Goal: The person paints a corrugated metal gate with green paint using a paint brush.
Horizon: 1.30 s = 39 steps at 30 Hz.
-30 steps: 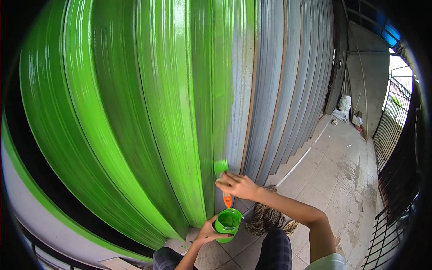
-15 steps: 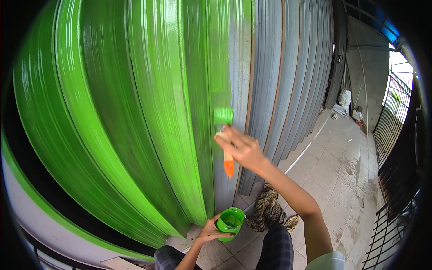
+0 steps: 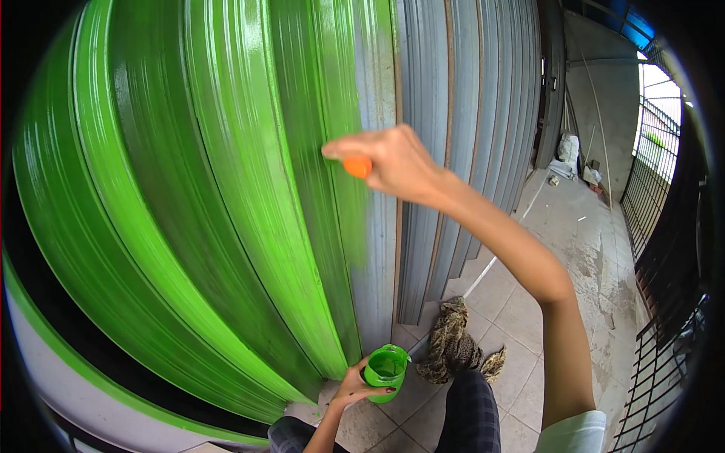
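Note:
My right hand [image 3: 393, 162] is closed around a paintbrush [image 3: 357, 166]; only the orange end of its handle shows, and the bristles are hidden behind my fingers. It is up at the ribbed metal shutter [image 3: 377, 249], where green paint borders bare grey. Low down, my left hand [image 3: 355, 386] grips a container of green paint [image 3: 387, 370] round its side. The container is upright, its open top facing me, with green paint inside and smeared on the rim. Fresh green streaks end partway down the panel below my right hand.
A patterned cloth [image 3: 453, 343] lies bunched on the tiled floor [image 3: 513, 302] by my knees. Grey unpainted slats [image 3: 468, 98] run off to the right. A black metal grille [image 3: 653, 377] stands at right, and white bags [image 3: 568, 155] sit at the far end.
My right hand has gone up the panel with the brush, and the green streak now reaches lower. The view has shifted slightly. My left hand still holds the paint container low down.

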Each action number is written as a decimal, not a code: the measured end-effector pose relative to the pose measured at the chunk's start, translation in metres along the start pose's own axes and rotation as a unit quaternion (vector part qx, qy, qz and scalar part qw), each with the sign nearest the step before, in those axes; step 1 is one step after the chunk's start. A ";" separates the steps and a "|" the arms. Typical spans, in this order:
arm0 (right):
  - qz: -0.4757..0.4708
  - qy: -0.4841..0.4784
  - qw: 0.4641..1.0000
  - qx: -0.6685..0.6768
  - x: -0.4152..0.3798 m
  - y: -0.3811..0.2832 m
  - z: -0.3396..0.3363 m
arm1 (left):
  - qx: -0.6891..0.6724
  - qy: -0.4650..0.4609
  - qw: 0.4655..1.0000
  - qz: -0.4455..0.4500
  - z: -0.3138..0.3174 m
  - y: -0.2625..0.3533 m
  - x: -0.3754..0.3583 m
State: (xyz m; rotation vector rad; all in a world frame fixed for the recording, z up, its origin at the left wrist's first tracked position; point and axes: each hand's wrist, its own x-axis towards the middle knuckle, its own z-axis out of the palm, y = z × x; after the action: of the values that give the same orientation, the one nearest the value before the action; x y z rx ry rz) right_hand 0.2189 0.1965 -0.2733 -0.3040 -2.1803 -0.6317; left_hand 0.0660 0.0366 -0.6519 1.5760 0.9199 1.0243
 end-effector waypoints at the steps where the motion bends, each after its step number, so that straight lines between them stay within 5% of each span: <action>1: -0.050 0.082 0.995 -0.039 0.017 0.010 -0.008 | -0.005 -0.002 1.000 -0.004 -0.001 -0.001 0.001; 4: -0.051 0.212 0.973 -0.071 0.051 0.022 -0.042 | -0.013 -0.002 1.000 -0.008 0.000 -0.005 0.001; 8: -0.082 0.098 0.981 -0.148 -0.016 -0.002 0.011 | -0.011 0.004 1.000 0.000 0.000 -0.002 0.001; 14: -0.057 -0.067 0.995 -0.053 -0.164 -0.069 0.079 | -0.007 0.019 1.000 -0.001 -0.001 -0.007 -0.002; 18: 0.132 -0.166 0.965 0.157 -0.186 -0.101 0.047 | 0.020 0.041 0.998 0.037 -0.003 0.000 -0.001; 22: 0.349 -0.121 0.803 0.467 -0.203 -0.120 0.015 | 0.094 0.082 0.989 0.079 -0.003 0.010 0.000; 29: 0.302 -0.194 0.830 0.426 -0.227 -0.146 -0.025 | 0.238 0.133 0.954 0.127 -0.001 0.015 0.001; 34: 0.272 -0.173 0.848 0.422 -0.244 -0.165 -0.011 | 0.315 0.145 0.920 0.182 0.002 0.013 0.004; 39: 0.229 -0.249 0.866 0.367 -0.262 -0.175 0.005 | 0.334 0.118 0.914 0.195 0.001 0.018 0.003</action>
State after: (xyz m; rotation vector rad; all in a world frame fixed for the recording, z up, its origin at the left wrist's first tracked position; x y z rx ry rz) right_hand 0.3075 0.0512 -0.5379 -0.5850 -2.5095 0.6160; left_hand 0.0695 0.0350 -0.6339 2.3117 1.2379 1.2762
